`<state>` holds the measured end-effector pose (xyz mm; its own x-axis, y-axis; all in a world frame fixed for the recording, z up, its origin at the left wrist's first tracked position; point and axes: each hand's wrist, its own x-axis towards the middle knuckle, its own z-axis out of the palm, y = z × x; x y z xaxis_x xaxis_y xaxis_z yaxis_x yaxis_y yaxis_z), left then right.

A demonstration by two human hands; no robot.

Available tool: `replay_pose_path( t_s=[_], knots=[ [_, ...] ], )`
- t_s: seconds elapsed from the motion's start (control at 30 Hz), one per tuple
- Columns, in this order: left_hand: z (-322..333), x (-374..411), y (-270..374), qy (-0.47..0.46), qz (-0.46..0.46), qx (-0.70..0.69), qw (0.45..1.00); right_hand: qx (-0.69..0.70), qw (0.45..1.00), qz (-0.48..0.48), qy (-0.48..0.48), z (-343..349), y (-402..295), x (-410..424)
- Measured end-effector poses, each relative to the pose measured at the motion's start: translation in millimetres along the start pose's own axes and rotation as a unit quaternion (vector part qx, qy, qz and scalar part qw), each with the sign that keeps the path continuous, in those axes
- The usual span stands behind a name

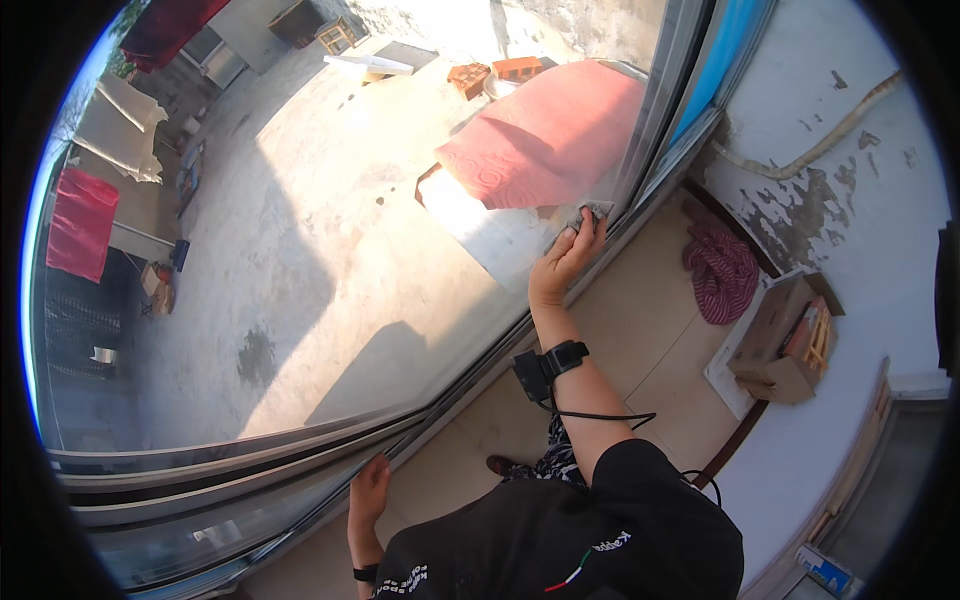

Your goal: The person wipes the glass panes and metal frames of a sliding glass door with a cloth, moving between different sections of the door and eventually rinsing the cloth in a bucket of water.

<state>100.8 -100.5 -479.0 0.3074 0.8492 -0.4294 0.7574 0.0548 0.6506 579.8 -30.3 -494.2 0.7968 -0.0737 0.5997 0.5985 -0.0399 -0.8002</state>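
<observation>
My right hand (568,259) is raised to the window glass (480,330). Its fingers press a crumpled grey cloth (592,215) against the pane, close to the side frame. A black band with a small box (534,375) is strapped round the right forearm, and a cable runs from it. Lower down, my left hand (370,484) rests against the metal window frame (420,435) with its fingers bent. Whether those fingers grip the frame is hard to make out. A black wristband (365,574) sits on the left wrist.
Through the glass, a pink cover (547,142) drapes over something in a concrete yard, near bricks (469,79). Indoors, a striped cloth (721,270) and an open cardboard box (784,345) lie by the peeling wall (817,202). Tiled floor (645,330) runs below the window.
</observation>
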Motion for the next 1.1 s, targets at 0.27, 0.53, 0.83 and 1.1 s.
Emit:
replay_pose_path(
  t_s=[0.27,0.53,0.83,1.1],
  knots=[
    [-3,-4,15,-0.015,-0.011,0.008,1.000,-0.077,0.898,0.429,-0.052,-1,147,-115],
    [-25,-45,-12,0.035,-0.001,0.037,0.999,0.106,0.788,0.605,0.024,4,53,-67],
    [-52,-81,-73,0.086,0.062,-0.019,0.994,0.251,0.967,0.049,0.019,-5,-239,16],
    [-60,-86,-107,0.081,0.087,-0.034,0.992,0.181,0.939,-0.255,-0.143,-42,-304,-90]
  ],
)
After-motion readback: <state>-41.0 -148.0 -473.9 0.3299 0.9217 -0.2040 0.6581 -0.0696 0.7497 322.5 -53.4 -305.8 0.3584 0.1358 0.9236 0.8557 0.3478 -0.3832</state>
